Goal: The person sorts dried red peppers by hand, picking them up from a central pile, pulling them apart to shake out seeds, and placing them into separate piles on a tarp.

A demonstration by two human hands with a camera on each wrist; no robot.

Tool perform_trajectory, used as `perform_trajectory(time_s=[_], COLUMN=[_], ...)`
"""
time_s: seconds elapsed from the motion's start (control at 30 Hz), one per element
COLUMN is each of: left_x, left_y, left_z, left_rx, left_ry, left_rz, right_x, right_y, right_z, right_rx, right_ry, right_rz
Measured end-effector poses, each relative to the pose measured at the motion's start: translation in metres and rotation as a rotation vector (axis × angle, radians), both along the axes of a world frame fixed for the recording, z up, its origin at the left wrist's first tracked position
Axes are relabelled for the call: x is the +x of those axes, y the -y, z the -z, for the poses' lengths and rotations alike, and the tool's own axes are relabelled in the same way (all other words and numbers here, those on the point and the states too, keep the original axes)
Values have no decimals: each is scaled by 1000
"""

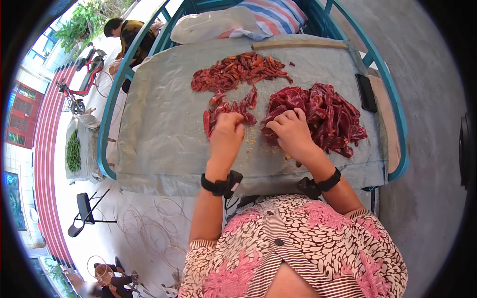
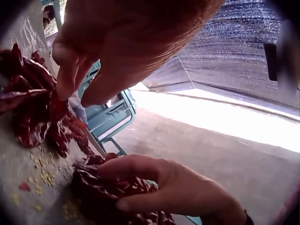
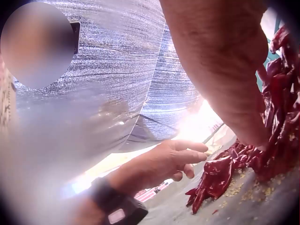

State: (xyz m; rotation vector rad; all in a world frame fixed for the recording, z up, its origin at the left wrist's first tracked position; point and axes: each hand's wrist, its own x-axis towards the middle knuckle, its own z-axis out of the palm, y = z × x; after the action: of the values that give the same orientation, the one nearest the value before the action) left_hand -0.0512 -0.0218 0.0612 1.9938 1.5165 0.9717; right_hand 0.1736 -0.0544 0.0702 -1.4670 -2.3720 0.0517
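Dried red chili peppers lie on a grey cloth (image 1: 164, 124) in front of me. My left hand (image 1: 226, 136) is over a small group of chilies (image 1: 207, 121), its fingertips at them. Its fingers look loosely extended in the right wrist view, and the thumb stands apart from them in the left wrist view. My right hand (image 1: 294, 133) rests on the near left side of a large pile of dark, glossy chilies (image 1: 330, 111). In the left wrist view, this hand's index finger and thumb are spread over the pile.
Farther back lies another heap of smaller chilies (image 1: 238, 72). Yellow seeds (image 2: 47, 174) are scattered between the piles. A wooden strip (image 1: 298, 44) lies across the far edge and a black phone (image 1: 366, 93) at the right. Teal rails (image 1: 392, 107) enclose the cart. A person (image 1: 131, 39) is beyond the left rail.
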Motion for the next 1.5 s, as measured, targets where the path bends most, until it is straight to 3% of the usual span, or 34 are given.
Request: perform_trajectory(time_s=[0.1,0.27,0.4,0.5,0.57,0.67,0.8,0.83,0.9,0.93,1.07,1.17,1.2,1.3,1.4,1.5], left_x=[16,37,46,41,32,8,3,6,12,17,39,54,52,35,34,13], left_y=[22,41,41,39,39,27,18,20,31,35,50,50,49,44,42,29], left_z=[9,21,17,26,18,13,8,7,2,-4,-8,-12,-3,31,-19,6], left_rx=[-71,-93,-147,27,-3,26,165,173,178,60,161,261,124,151,-336,3], left_ry=[-11,-29,16,6,-21,-33,147,55,-130,-4,-115,-268,-290,-230,-103,-41], left_rz=[228,180,182,122,12,-125,-334,-333,-329,-279,-94,7,25,-39,-344,-372], right_x=[7,14,11,10,14,20,17,18,18,18,19,16,17,33,53,58], right_y=[-2,-9,-6,-5,-11,-22,-30,-32,-33,-34,-32,-17,-12,-13,-28,-41], right_z=[17,27,19,8,2,-3,15,22,29,30,18,-3,-8,-14,-12,-6], right_rx=[99,130,102,84,86,258,163,157,167,187,257,137,125,31,214,270], right_ry=[79,67,-151,-252,-316,-148,66,104,94,45,-149,-237,-225,-347,-252,-196], right_rz=[10,16,-29,-58,-30,73,124,127,124,116,68,-190,-225,-126,154,312])
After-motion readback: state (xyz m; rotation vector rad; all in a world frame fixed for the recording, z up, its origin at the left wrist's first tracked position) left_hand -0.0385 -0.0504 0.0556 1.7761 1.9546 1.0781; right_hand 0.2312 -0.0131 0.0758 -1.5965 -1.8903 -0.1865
